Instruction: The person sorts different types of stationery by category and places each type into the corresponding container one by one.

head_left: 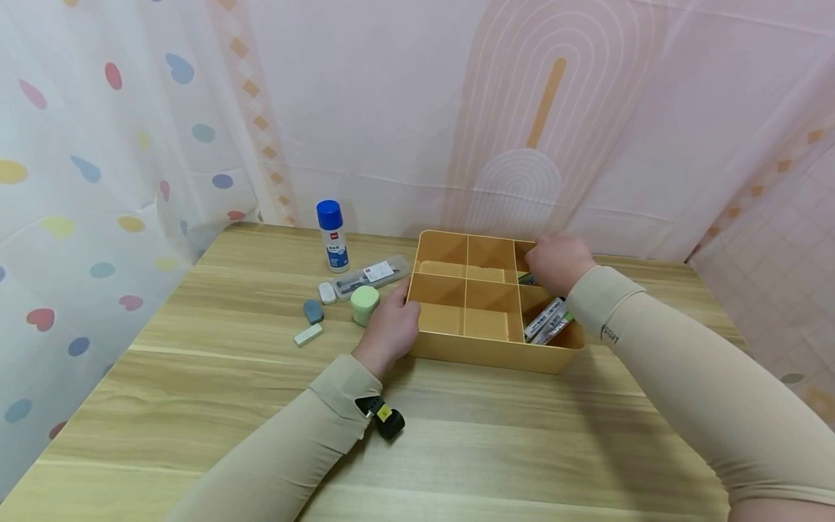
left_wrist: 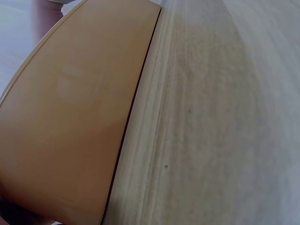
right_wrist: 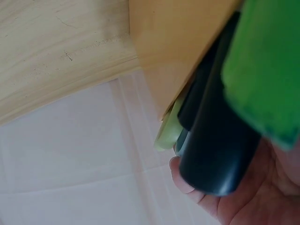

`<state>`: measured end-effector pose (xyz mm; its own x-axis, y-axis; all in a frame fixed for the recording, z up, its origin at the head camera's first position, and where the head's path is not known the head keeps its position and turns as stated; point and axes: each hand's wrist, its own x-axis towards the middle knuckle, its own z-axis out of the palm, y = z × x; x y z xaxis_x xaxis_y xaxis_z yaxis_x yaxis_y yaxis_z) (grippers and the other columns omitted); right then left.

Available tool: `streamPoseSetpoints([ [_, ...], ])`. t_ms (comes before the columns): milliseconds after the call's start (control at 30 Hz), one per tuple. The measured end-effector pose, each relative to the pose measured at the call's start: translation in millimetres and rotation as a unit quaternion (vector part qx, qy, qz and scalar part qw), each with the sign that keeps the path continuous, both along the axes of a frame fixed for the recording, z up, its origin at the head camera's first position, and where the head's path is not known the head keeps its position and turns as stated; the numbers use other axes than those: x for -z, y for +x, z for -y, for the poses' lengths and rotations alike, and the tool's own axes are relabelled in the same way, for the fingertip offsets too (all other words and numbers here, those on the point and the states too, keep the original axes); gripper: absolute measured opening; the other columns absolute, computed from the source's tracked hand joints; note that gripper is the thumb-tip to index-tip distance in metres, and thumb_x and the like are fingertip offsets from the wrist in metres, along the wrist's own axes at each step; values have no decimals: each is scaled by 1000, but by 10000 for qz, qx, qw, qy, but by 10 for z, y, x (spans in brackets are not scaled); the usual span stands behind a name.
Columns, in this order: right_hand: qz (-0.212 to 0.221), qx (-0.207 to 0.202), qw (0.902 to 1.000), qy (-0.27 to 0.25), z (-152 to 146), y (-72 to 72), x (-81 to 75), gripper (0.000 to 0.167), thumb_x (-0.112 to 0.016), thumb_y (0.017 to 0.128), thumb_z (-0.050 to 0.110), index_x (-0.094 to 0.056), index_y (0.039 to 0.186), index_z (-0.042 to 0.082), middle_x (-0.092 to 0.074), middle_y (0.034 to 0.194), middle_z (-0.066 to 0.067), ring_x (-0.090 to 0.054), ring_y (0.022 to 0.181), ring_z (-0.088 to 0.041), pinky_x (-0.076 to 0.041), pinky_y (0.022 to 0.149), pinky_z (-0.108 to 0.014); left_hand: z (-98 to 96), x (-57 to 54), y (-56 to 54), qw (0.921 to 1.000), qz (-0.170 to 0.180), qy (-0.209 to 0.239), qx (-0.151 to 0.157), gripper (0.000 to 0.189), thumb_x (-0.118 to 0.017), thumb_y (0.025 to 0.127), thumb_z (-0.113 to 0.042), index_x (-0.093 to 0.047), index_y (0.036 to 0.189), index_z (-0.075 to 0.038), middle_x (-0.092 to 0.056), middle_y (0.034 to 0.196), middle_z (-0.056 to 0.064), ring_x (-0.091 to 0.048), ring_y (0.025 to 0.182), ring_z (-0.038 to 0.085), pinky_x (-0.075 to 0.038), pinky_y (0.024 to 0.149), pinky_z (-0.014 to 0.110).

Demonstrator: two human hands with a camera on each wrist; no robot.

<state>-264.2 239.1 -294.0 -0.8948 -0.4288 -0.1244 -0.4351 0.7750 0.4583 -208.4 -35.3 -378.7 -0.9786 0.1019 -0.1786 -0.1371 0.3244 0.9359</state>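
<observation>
An orange-yellow divided storage box (head_left: 483, 353) stands on the table. My left hand (head_left: 391, 326) grips its left side; the left wrist view mostly shows the box's outer wall (left_wrist: 79, 108). My right hand (head_left: 562, 262) is over the rear right compartment, fingers curled down beside pens (head_left: 526, 278). In the right wrist view, a fingertip (right_wrist: 180, 173) lies against the ends of slim pale-green and grey pens (right_wrist: 168, 133); I cannot tell whether it pinches them. White markers (head_left: 546, 319) lean in the front right compartment below my wrist. Close up there are a black cap (right_wrist: 218, 154) and a blurred green end (right_wrist: 265, 70).
Left of the box stand a blue-capped glue bottle (head_left: 333, 239) and a round light-green tub (head_left: 364, 304). A clear case (head_left: 372, 277), a small white oval piece (head_left: 327, 293), a blue-grey piece (head_left: 313, 312) and a pale block (head_left: 308, 335) lie nearby. A patterned curtain hangs behind the table.
</observation>
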Motion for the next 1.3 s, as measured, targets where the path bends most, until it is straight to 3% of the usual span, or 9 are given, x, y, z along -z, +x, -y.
streamPoseSetpoints([
  [333, 249, 131, 9995, -108, -14, -34, -1, 15, -64, 96, 3, -77, 99, 9, -70, 94, -13, -67, 87, -32, -63, 77, -53, -3, -14, 11, 10000, 8, -34, -19, 61, -35, 107, -19, -30, 168, -23, -42, 168, 4, -48, 148, 32, -33, 126, 55],
  [867, 151, 63, 9996, -236, -27, -19, 17, 15, -64, 97, 3, -77, 100, 10, -70, 95, -12, -66, 89, -33, -62, 81, -51, 9, -14, 15, 10000, 11, -36, -45, 62, -35, 106, -19, -30, 168, -22, -43, 167, 4, -47, 149, 32, -31, 127, 54],
  [1300, 370, 231, 9976, -546, -76, -40, 2, 17, -61, 97, 3, -76, 104, 8, -69, 102, -14, -66, 99, -35, -61, 88, -54, 6, 1, 1, 10000, 28, -50, -14, 61, -35, 107, -20, -29, 168, -22, -42, 168, 4, -47, 149, 33, -32, 126, 56],
])
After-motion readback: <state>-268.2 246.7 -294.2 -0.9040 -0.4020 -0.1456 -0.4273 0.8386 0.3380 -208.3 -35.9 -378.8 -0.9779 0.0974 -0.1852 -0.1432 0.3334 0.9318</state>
